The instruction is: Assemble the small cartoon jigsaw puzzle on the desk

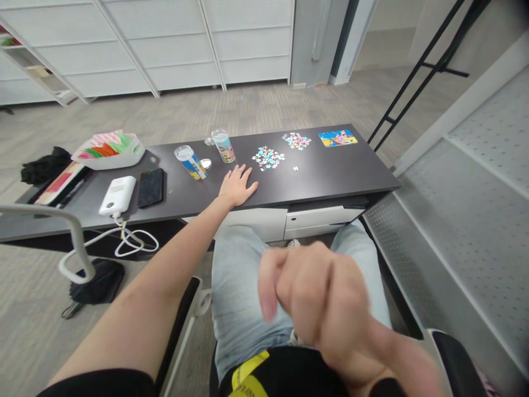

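Observation:
My left hand [237,186] lies flat on the dark table [326,176] with its fingers stretched out, holding nothing. Just beyond its fingertips lies a small heap of pastel puzzle pieces [268,157], with a second heap [296,140] and a colourful picture card [338,138] farther right. Two clear printed tubes [190,162] [223,145] stand left of the hand. My right hand [320,300] hovers close to the camera above my lap, blurred, its fingers curled in; whether anything is inside it is hidden.
A white power bank [117,195] with a dangling cable, a black phone [151,187] and a white tray of coloured sheets [108,150] lie on the table's left part. White drawers [322,219] sit under the table. A chair armrest [45,212] is at left, a perforated metal stair [467,182] at right.

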Demonstrator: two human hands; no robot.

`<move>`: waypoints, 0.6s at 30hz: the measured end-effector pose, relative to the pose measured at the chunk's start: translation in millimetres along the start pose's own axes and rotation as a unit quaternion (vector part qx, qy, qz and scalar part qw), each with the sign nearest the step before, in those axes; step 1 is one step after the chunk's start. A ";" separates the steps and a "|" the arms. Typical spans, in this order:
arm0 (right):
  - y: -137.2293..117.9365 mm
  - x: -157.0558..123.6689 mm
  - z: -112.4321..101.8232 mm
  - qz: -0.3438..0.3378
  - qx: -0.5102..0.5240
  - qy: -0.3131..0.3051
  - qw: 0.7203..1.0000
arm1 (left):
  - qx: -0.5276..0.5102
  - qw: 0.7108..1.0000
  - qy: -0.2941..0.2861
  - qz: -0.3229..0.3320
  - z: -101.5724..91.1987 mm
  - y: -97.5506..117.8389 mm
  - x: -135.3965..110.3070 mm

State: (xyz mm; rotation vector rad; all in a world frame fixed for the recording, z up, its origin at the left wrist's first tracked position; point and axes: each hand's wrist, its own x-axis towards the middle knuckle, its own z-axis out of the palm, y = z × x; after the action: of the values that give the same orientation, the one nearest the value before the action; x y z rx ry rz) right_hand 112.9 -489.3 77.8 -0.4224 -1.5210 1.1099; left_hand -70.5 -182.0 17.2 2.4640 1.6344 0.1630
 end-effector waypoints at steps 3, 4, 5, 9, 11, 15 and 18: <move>31.8 60.2 -64.7 0.012 -0.006 0.018 1.000 | 0.008 1.000 0.008 0.004 3.8 1.6 3.5; 43.2 73.0 -89.4 0.038 -0.047 0.024 0.998 | 0.006 1.000 0.014 -0.001 5.7 2.7 5.9; 55.6 83.3 -115.2 0.077 -0.108 0.027 0.991 | 0.003 1.000 0.019 -0.007 7.8 4.3 9.2; 109.9 109.6 -214.1 0.190 -0.356 0.109 0.909 | -0.037 0.999 0.030 -0.016 14.3 11.7 35.3; 134.1 118.8 -250.7 0.211 -0.392 0.117 0.888 | -0.060 0.998 0.031 -0.010 15.6 15.0 54.9; 168.9 135.0 -288.6 0.222 -0.433 0.098 0.868 | -0.076 0.997 0.015 0.027 15.9 18.5 96.2; 186.2 148.6 -300.9 0.212 -0.434 0.066 0.873 | -0.076 0.993 -0.003 0.089 15.6 16.8 123.2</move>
State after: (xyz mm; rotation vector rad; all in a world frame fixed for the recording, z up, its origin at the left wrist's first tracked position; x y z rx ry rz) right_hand 286.6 -161.1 -18.9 -1.4747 -1.7902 0.6190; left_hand -4.4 -76.3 4.5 2.4878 1.3442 0.2934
